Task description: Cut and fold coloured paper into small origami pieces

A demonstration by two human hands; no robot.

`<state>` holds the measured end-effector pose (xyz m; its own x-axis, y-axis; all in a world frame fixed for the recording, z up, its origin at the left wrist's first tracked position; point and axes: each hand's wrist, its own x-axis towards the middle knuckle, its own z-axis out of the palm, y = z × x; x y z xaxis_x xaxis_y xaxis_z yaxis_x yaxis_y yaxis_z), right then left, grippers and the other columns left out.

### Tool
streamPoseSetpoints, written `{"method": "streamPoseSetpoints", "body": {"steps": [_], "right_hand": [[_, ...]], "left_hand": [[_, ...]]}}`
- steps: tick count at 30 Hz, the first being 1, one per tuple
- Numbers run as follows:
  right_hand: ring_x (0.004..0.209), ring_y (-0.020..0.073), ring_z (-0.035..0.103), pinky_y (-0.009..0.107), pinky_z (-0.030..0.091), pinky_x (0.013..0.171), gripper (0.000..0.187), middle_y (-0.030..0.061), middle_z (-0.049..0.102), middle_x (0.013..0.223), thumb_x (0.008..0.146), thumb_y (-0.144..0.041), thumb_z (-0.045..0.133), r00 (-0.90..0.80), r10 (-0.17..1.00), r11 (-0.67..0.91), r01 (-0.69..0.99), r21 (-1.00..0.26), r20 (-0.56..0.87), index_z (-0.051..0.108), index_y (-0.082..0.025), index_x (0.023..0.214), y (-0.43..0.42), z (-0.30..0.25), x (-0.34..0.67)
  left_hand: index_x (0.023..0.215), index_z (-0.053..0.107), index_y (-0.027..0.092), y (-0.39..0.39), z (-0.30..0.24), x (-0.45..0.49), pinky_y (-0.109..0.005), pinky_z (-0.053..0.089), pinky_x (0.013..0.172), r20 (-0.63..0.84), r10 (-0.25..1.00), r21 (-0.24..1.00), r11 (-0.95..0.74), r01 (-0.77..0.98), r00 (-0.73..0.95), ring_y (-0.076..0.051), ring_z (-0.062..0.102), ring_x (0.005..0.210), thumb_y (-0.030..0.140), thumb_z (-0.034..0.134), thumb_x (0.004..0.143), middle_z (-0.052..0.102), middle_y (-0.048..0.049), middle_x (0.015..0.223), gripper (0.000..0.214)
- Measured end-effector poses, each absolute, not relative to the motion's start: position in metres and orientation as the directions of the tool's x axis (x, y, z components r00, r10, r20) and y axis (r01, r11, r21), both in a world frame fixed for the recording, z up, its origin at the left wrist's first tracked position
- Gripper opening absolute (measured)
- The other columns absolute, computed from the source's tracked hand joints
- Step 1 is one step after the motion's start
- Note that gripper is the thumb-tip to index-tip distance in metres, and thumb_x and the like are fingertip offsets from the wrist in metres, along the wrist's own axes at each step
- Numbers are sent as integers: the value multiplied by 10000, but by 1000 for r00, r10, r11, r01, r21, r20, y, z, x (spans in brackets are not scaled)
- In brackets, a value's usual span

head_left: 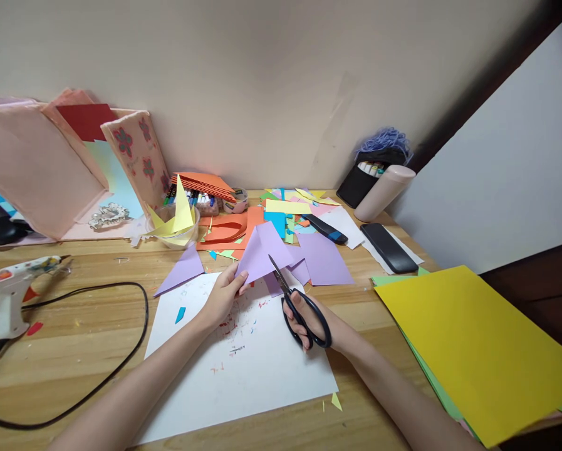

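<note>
My left hand (pixel 224 295) pinches the lower left edge of a folded purple paper piece (pixel 262 254), holding it up above a white sheet (pixel 243 369) on the wooden desk. My right hand (pixel 311 319) grips black-handled scissors (pixel 299 307), fingers through the loops. The blades point up and to the left and meet the purple paper's lower right edge. More purple pieces lie around: a triangle (pixel 182 270) at the left and a flat sheet (pixel 322 258) at the right.
A glue gun (pixel 12 285) with a black cable (pixel 97 351) lies at the left. Yellow and green sheets (pixel 478 351) cover the right corner. Coloured paper scraps (pixel 281 216), a marker box (pixel 193 199), a dark phone (pixel 388 247), a pink tube (pixel 384 191) and leaning boards (pixel 41 163) fill the back.
</note>
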<state>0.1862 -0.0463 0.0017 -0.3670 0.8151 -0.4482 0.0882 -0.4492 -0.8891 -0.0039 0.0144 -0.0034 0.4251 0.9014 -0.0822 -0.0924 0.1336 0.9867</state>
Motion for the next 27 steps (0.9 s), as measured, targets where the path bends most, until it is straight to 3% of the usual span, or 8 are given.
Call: {"method": "streamPoseSetpoints", "body": {"steps": [6, 14, 27], "right_hand": [[251, 49, 385, 147, 334, 249, 639, -100, 347, 377, 588, -822, 369, -321, 825, -449, 127, -884, -465, 382, -186, 646, -47, 9, 183], [274, 58, 400, 206, 431, 308, 692, -92, 375, 378, 596, -845, 265, -356, 823, -463, 33, -886, -443, 412, -174, 674, -49, -2, 182], [257, 64, 410, 173, 394, 269, 628, -95, 369, 374, 639, -804, 327, -340, 848, -419, 42, -907, -407, 394, -180, 661, -47, -7, 181]], "left_hand": [[763, 437, 173, 16, -2, -4, -209, 125, 439, -124, 900, 979, 178, -94, 418, -68, 177, 458, 435, 506, 785, 285, 70, 523, 272], [802, 478, 155, 12, 3, -2, -217, 116, 449, -136, 878, 975, 200, -94, 460, -75, 179, 484, 437, 510, 777, 277, 64, 531, 285], [763, 428, 173, 14, 2, -3, -212, 99, 445, -175, 866, 960, 256, -114, 468, -69, 154, 474, 430, 539, 758, 268, 72, 530, 280]]}}
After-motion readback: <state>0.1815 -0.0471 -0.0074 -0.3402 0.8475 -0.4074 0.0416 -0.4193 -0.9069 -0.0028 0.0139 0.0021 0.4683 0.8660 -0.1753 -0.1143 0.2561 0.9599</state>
